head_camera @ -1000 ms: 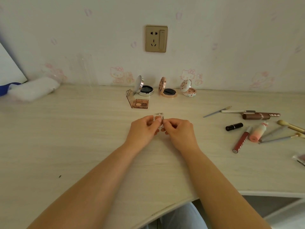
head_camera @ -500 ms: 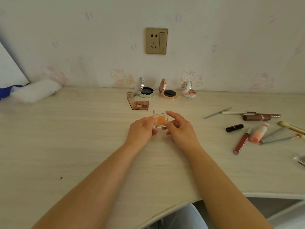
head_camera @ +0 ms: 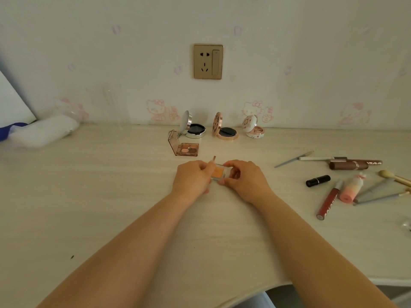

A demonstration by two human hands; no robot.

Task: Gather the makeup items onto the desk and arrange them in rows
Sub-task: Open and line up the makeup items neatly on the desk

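Both hands hold a small clear case of orange powder (head_camera: 218,172) low over the middle of the pale surface (head_camera: 111,196): left hand (head_camera: 192,177) and right hand (head_camera: 245,178) pinch its opposite sides.

just one wide head cam here, sitting above the near edge of the desk (head_camera: 66,207), tilted forward and down, facing the wall socket (head_camera: 208,61) straight ahead, close enough that both forearms fill the bottom
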